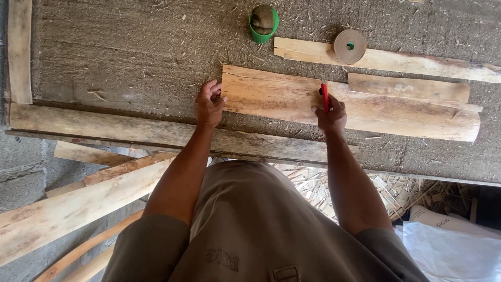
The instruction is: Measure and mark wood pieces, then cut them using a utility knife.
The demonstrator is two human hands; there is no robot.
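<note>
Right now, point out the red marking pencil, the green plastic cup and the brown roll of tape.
red marking pencil (324,97), head view, on the middle of its red shaft above the right hand.
green plastic cup (255,35), head view, on its green side wall.
brown roll of tape (342,48), head view, on its flat brown face.

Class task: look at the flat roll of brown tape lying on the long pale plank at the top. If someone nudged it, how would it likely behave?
The flat roll of brown tape lies on its side, so it would probably slide rather than roll. It looks small and thin, so likely light. It overhangs the long pale wooden plank, so a push might tip it off the edge.
</note>
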